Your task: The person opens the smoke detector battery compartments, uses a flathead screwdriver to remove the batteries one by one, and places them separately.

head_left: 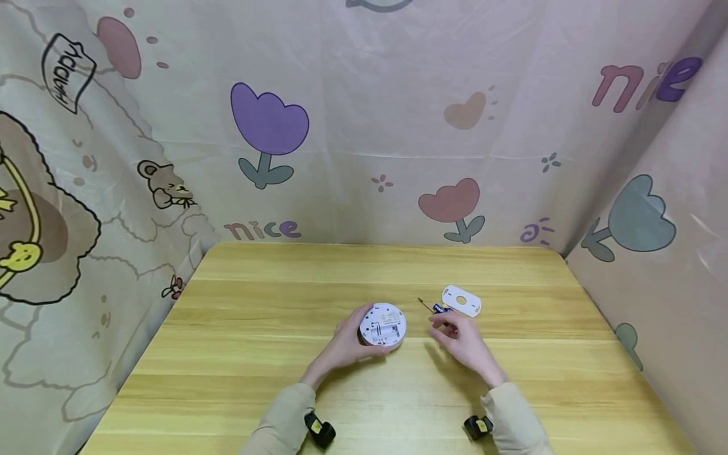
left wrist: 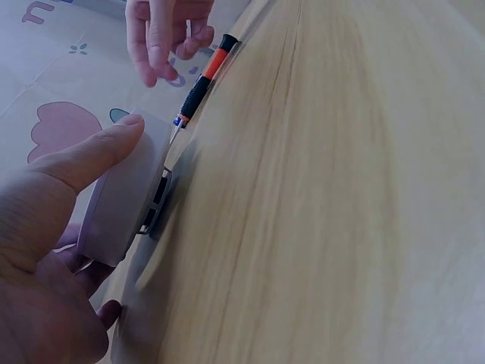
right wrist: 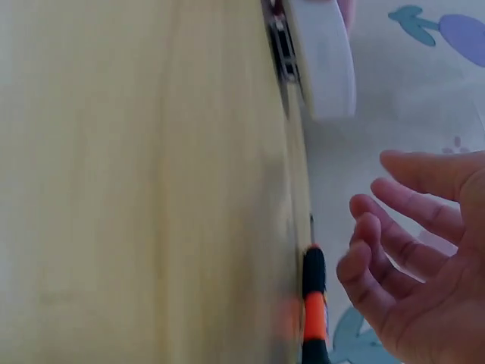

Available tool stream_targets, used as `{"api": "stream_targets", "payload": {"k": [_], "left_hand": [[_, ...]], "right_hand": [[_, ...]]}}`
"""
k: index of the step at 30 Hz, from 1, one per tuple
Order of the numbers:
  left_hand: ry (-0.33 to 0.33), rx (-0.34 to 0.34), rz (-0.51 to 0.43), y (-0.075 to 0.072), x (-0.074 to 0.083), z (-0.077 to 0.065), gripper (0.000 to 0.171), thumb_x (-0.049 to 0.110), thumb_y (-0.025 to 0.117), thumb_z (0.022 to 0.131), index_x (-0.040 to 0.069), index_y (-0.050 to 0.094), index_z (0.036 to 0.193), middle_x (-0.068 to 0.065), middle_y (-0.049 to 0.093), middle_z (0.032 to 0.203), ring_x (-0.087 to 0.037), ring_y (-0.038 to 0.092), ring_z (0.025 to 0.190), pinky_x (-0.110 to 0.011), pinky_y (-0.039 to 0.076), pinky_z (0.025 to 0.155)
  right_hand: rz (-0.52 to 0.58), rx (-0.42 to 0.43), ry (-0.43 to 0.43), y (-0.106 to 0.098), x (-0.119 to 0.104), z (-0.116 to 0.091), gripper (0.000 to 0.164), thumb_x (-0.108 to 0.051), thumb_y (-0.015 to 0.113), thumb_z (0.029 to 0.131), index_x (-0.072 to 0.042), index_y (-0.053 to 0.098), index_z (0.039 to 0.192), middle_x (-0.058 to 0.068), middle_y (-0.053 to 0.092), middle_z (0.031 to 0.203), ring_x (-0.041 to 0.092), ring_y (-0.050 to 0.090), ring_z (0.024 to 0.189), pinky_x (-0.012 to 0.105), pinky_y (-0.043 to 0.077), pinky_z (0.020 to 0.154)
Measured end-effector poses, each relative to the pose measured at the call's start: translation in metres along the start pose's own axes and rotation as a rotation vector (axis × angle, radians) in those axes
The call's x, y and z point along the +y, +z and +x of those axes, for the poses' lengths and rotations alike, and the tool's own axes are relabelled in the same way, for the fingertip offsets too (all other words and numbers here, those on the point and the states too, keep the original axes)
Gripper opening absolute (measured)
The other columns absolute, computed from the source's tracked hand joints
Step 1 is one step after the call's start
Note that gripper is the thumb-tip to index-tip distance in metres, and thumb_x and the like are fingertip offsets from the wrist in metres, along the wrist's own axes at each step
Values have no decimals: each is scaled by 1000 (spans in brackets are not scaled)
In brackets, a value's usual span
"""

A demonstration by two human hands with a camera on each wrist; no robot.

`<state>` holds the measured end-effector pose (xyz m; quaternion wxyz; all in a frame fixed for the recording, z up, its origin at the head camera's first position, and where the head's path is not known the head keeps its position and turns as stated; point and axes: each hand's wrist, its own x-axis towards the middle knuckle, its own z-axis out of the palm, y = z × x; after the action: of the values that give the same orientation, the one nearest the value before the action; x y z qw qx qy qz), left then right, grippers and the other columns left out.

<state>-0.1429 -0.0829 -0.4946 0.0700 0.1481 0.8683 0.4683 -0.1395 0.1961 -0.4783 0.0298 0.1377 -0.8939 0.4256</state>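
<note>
A round white device (head_left: 392, 316) is in my left hand (head_left: 345, 341), gripped at its side with the thumb along the near edge. Its back faces up in the head view, showing an uncovered battery compartment. My right hand (head_left: 462, 341) hovers to the right of it, fingers loosely bent and holding nothing. Just beyond those fingers lies a screwdriver (left wrist: 206, 80) with a black and orange handle; the hand hides most of that handle in the head view. Blue batteries (head_left: 440, 309) lie beside the screwdriver, partly covered by the right hand.
Behind the batteries, a white oblong plate (head_left: 471, 306) with a central hole lies flat on the wooden table (head_left: 256, 303). Printed curtains (head_left: 352, 126) enclose the back and sides of the table. Small black cameras (head_left: 321, 433) sit at both wrists.
</note>
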Motion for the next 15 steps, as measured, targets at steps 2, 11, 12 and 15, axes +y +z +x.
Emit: {"api": "stream_targets", "payload": {"k": [2,11,12,15], "left_hand": [[4,-1,0,0,0,0,109,34,91,72,8,29,158,-18,35,162,-51,33,144,-76,19,117],[8,-6,-13,0,0,0,108,34,90,72,8,29,158,-17,36,161,-50,37,143,-75,21,117],[12,-5,-16,0,0,1,108,34,90,72,8,30,158,-17,37,161,-49,37,143,-74,21,117],[28,-3,-20,0,1,1,107,34,90,72,7,31,157,-18,38,160,-47,39,143,-73,22,117]], "right_hand": [[56,-46,8,5,-2,0,30,-9,72,90,1,69,118,11,72,100,7,65,78,18,55,69],[138,-222,4,23,-12,12,49,-18,56,103,2,47,146,23,67,116,19,66,71,24,56,59],[138,-242,4,24,-13,14,50,-19,54,104,1,44,148,22,66,117,19,65,69,25,56,58],[139,-282,1,28,-16,19,52,-20,49,106,1,38,152,19,67,109,17,61,64,26,54,55]]}}
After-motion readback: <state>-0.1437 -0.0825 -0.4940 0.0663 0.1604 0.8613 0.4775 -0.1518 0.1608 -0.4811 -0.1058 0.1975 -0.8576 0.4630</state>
